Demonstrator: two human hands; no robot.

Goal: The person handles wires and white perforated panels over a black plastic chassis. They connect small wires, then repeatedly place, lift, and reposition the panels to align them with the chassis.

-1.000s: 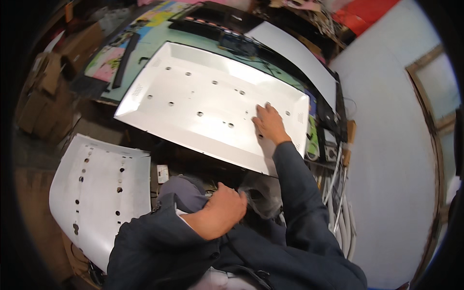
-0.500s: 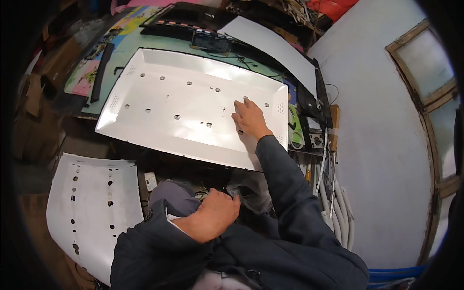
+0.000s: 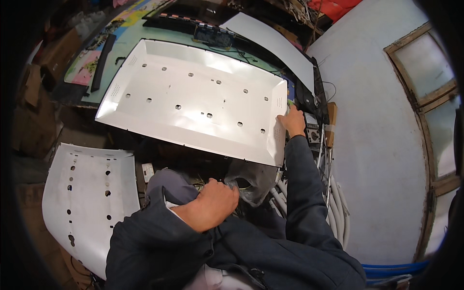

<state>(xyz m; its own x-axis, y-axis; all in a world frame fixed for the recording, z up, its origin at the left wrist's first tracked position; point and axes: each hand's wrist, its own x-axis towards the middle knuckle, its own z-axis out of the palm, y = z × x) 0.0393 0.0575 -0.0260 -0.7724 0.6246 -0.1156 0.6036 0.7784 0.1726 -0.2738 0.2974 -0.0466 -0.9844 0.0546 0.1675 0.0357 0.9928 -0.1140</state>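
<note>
Though earlier mid-panel (image 3: 193, 94), right hand (image 3: 293, 121) edgeside

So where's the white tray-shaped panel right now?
In the head view, the tray-shaped panel lies upper centre on the green table, its right end at the right hand, up and right of the curved white panel.

Dark charcoal cloth jacket (image 3: 237, 253) on this one, long sleeves (image 3: 305, 193), kinda creased from where I'm standing. Small round dark button (image 3: 208, 253) in front, thin white fabric edge (image 3: 170, 205) peeks out of the left cuff (image 3: 163, 199). Pale pinkish-white shirt (image 3: 213, 279) underneath, dusty grey-purple trousers (image 3: 169, 186). Left hand (image 3: 211, 203) and right hand (image 3: 293, 121) are bare.
</note>
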